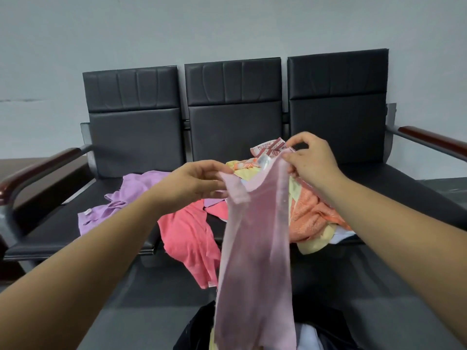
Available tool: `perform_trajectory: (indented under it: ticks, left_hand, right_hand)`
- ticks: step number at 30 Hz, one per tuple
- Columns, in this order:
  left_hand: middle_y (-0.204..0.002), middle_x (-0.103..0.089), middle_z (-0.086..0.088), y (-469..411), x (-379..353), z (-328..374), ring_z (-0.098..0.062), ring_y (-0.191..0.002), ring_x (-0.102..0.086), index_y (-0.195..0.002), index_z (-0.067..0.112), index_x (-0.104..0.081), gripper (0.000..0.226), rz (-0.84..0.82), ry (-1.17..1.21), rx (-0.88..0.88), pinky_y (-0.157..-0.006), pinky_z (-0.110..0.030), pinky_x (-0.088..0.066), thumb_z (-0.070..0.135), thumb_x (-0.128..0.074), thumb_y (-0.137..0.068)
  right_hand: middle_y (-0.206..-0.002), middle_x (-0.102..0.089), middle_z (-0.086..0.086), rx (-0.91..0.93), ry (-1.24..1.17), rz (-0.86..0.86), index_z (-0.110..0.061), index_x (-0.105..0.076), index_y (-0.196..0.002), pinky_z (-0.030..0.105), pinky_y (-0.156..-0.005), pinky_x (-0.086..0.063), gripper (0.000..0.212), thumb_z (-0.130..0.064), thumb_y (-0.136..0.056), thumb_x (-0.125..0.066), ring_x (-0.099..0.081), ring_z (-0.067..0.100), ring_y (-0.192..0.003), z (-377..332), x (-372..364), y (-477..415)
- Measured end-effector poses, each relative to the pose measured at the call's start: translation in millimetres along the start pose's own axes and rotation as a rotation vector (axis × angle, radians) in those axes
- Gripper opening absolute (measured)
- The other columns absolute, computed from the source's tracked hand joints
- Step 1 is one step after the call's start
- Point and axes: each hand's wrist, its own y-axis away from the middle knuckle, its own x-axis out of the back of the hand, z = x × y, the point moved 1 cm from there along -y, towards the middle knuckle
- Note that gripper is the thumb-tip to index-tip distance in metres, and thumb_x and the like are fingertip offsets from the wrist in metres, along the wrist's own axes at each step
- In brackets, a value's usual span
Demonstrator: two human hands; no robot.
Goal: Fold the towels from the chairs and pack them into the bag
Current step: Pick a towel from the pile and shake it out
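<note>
The left hand (199,181) and right hand (312,165) each pinched a top corner of the pink towel (255,248), which hung below them above the bag (193,329); so light a pinch risked dropping a corner.

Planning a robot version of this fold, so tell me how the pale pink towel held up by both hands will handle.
Probably floppy: the pale pink towel sags between the left hand and right hand and hangs in long folds. Likely light, since fingertip pinches at the top edge carry it.
</note>
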Motion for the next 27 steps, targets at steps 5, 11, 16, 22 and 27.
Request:
perform_trajectory:
  ticks: [5,11,16,22,27]
  left_hand:
    - [-0.078,-0.075,-0.001,-6.0,-17.9,16.5,-0.009,-0.074,-0.070,-0.104,0.005,-0.073,0.013,0.128,-0.409,-0.075,-0.069,-0.022,-0.057,0.002,-0.064,-0.095]
    - [-0.073,-0.076,-0.003,-7.7,-27.3,20.8,0.000,-0.048,-0.057,-0.089,0.005,-0.073,0.016,0.205,-0.572,-0.077,-0.049,-0.012,-0.038,0.018,-0.065,-0.097]
    - [-0.076,-0.078,-0.001,-6.5,-25.9,16.4,-0.009,-0.066,-0.073,-0.088,0.008,-0.070,0.018,0.183,-0.584,-0.056,-0.044,-0.010,-0.034,0.023,-0.066,-0.098]
    - [-0.060,-0.061,0.011,-7.5,-12.7,9.1,-0.006,-0.053,-0.050,-0.072,0.021,-0.066,0.025,0.104,-0.797,-0.020,-0.053,-0.022,-0.039,0.035,-0.073,-0.091]
    - [-0.097,-0.066,-0.001,0.8,17.0,-14.8,-0.015,-0.097,-0.060,-0.085,0.026,-0.073,0.024,-0.019,-0.847,0.125,-0.095,-0.036,-0.048,0.049,-0.072,-0.088]
  right_hand:
    - [-0.078,-0.073,0.022,0.047,0.009,-0.231,-0.010,-0.075,-0.082,0.031,-0.071,-0.063,0.033,0.008,-0.092,-0.049,-0.069,0.020,-0.065,-24.8,-15.1,18.8]
    - [-0.093,-0.069,0.021,0.181,0.203,-0.599,-0.003,-0.077,-0.091,0.041,-0.070,-0.053,0.048,-0.049,-0.079,-0.078,-0.060,0.030,-0.075,-33.6,-29.6,38.0]
    - [-0.087,-0.068,0.027,0.287,0.345,-0.520,0.005,-0.074,-0.088,0.027,-0.056,-0.036,0.032,-0.027,-0.094,-0.069,-0.044,0.018,-0.064,-24.8,-38.7,39.9]
    - [-0.092,-0.076,-0.006,0.219,0.162,-0.425,-0.013,-0.080,-0.099,0.025,-0.080,-0.055,0.012,-0.013,-0.093,-0.070,-0.069,0.008,-0.087,-27.7,-22.0,35.7]
    - [-0.091,-0.075,-0.009,0.189,-0.011,-0.384,-0.009,-0.077,-0.101,0.015,-0.077,-0.053,0.012,-0.007,-0.095,-0.067,-0.067,-0.007,-0.081,-27.5,0.4,28.8]
